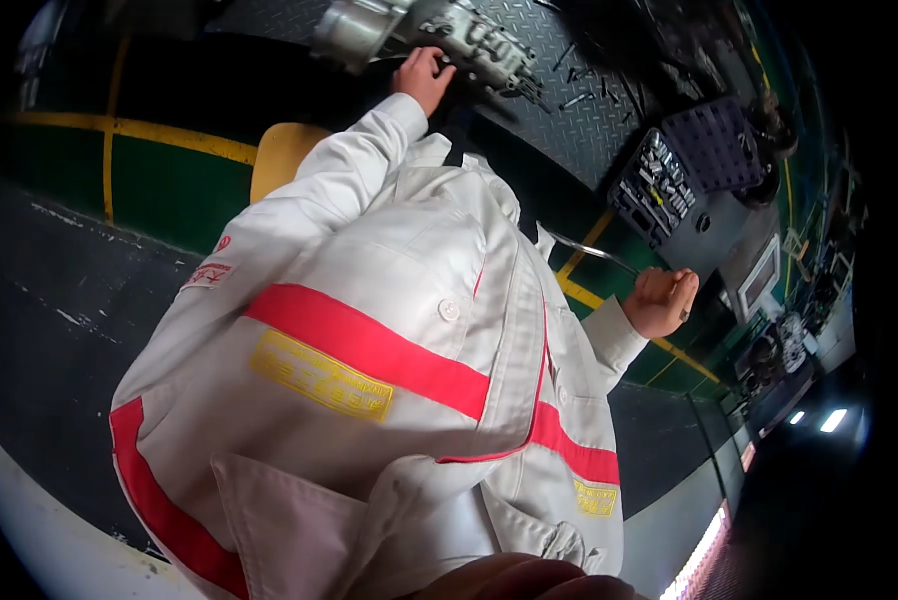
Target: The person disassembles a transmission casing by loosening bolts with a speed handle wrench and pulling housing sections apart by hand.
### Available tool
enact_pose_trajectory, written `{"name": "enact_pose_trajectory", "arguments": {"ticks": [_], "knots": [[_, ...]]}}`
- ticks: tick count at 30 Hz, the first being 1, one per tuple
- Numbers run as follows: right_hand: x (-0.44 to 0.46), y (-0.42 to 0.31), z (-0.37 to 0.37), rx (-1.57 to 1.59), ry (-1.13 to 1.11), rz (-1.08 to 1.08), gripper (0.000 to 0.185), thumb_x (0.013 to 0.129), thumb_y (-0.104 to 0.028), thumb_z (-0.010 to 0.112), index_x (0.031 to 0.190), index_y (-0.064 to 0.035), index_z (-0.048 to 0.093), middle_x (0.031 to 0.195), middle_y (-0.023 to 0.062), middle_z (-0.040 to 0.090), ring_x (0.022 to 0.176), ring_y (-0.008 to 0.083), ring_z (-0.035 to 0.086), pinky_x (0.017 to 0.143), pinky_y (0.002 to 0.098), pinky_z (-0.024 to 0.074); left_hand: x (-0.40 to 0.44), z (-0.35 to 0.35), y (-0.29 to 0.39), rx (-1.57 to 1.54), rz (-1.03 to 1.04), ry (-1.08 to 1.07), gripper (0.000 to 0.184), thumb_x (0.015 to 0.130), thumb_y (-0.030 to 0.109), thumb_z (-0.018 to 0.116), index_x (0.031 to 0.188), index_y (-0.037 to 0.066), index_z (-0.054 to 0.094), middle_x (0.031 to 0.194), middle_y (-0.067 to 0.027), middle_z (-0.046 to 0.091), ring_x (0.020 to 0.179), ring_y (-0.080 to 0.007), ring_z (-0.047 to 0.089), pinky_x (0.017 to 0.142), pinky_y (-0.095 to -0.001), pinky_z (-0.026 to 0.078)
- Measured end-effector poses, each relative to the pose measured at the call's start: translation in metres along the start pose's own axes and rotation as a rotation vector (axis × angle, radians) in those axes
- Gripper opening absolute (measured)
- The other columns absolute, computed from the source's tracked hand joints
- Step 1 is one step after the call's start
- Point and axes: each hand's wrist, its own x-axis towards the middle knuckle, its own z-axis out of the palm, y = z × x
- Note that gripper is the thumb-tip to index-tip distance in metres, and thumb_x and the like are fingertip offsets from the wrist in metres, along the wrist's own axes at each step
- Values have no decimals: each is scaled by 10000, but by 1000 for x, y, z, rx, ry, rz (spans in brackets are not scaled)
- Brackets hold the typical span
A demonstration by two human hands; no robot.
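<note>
A grey cast-metal gearbox point(459, 40) with a rounded housing lies on the tread-plate bench top at the top of the view. My left hand point(424, 78) rests against its near side, fingers bent onto the casing; the fingertips are partly hidden. Out to the right, my right hand point(661, 302) is closed in a fist around the end of a slim, shiny metal rod point(594, 251), slightly curved. The rod runs from the fist toward the front of my jacket, where its far end is hard to make out.
Loose bolts and small tools point(579, 98) are scattered on the tread-plate bench point(569, 140). An open tool case point(709, 140) holding sockets stands to the right. A yellow stool seat point(284, 160) is near my left arm. Yellow lines point(184, 140) mark the green floor.
</note>
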Motion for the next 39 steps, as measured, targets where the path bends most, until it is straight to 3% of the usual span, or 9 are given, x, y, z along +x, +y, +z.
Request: {"name": "enact_pose_trajectory", "arguments": {"ticks": [10,13,15,17,18,21,23,26,39], "knots": [[78,39,-58,132,-68,95,236,952,-198,461,796,-29,512,444,-40,291,358,40,199,375,231,164,5,-3,18,136,170,233,232,679,203,759,823,81,624,631,-19,535,556,-172,546,545,-296,467],[101,55,-70,170,-95,148,235,950,-192,465,788,-28,506,444,-40,293,356,38,196,370,231,160,-9,1,16,-306,-30,235,198,763,111,715,880,54,567,762,-24,558,675,-112,548,619,-238,470],[111,67,-76,134,-72,165,235,946,-190,475,778,-28,499,449,-42,292,358,37,201,372,231,159,-21,11,3,-433,-97,174,181,814,47,646,934,50,510,878,-71,590,774,-155,590,688,-256,502],[117,75,-81,111,-50,191,244,941,-194,488,768,-22,497,453,-41,293,367,39,201,378,233,163,-37,18,9,-844,-473,79,160,844,16,585,948,46,467,945,-122,611,844,-210,622,738,-297,533],[120,79,-84,100,-41,195,247,935,-198,502,767,-17,499,456,-39,297,378,42,204,388,236,160,-42,22,13,-800,-580,67,86,879,-2,475,941,41,434,1003,-178,611,927,-275,623,796,-356,543],[126,89,-93,71,-42,214,243,929,-199,513,769,-16,505,457,-41,302,388,44,209,397,237,159,-49,41,-4,-1068,-1012,147,92,869,130,469,895,47,440,831,-140,577,775,-267,610,675,-345,540],[127,92,-102,74,-35,220,240,925,-198,519,768,-17,511,462,-42,304,396,46,215,407,236,162,-51,52,-8,-1021,-983,130,160,813,155,567,877,55,459,766,-99,547,693,-240,591,631,-364,519],[129,96,-115,110,-11,259,244,928,-204,512,768,-19,507,470,-45,298,397,47,213,410,238,171,-47,62,18,10,-448,106,380,688,172,741,934,49,478,757,-40,541,642,-133,528,625,-281,471],[116,105,-159,105,63,277,240,941,-195,494,784,-15,518,463,-43,289,386,46,201,402,238,165,-27,73,5,286,-193,255,288,674,193,740,865,19,611,753,-93,632,707,-185,610,693,-313,497]]}}
